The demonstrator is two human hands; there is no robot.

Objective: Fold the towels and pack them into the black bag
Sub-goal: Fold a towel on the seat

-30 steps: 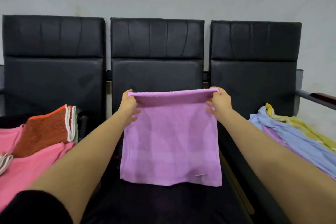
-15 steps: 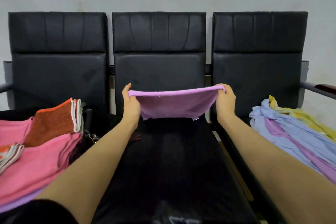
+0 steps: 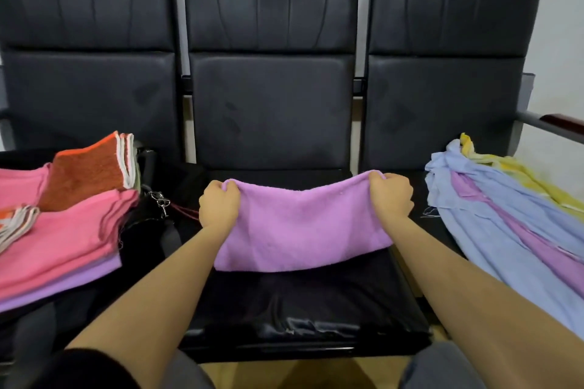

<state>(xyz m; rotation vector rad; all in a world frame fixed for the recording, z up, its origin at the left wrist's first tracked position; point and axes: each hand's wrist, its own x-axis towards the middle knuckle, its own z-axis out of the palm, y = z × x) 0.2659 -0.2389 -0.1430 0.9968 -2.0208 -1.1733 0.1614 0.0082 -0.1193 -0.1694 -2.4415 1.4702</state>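
Purple towel (image 3: 300,230) is mid-fold on the middle seat (image 3: 303,303); left hand (image 3: 219,204) and right hand (image 3: 392,196) each clench a far corner. Folded stack (image 3: 60,230) sits at left, seemingly on the black bag (image 3: 151,221), so part of the job looks done. Unfolded pile (image 3: 505,224) of blue, purple and yellow towels waits on the right seat. Bag opening isn't visible; the stack may block it.

Soft even light, faint shadows, slightly soft focus, wide-angle bowing at edges.
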